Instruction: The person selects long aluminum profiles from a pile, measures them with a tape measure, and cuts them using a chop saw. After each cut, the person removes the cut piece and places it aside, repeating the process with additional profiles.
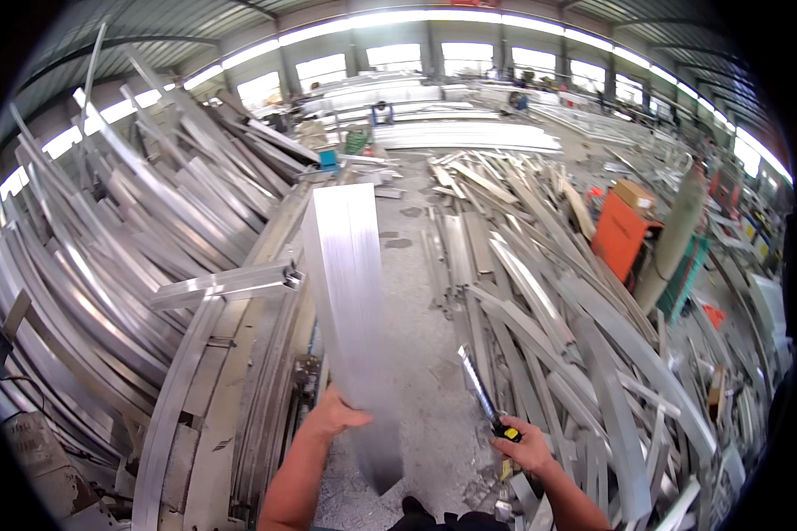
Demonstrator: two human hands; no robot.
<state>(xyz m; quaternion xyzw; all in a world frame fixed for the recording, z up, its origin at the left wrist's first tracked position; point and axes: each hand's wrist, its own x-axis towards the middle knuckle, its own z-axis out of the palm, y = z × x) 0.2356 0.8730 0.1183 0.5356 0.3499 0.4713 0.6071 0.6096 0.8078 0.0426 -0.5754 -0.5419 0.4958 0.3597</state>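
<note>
My left hand (335,414) is closed around the lower part of a wide silver aluminium profile (350,283). The profile rises in front of me, its far end pointing up and away and its dark near end above the floor by my feet. To the right, my right hand (527,445) grips a black and yellow tape measure (508,432). A short length of its metal tape (478,385) sticks out up and to the left, apart from the profile. A shorter profile (230,283) lies across the bench to the left.
Long aluminium profiles (106,265) lean in racks at the left, beside a long bench (208,380). Loose offcuts (540,310) are heaped at the right. Beyond them stand an orange cabinet (624,232) and a tall gas cylinder (673,243). A concrete aisle (412,345) runs between.
</note>
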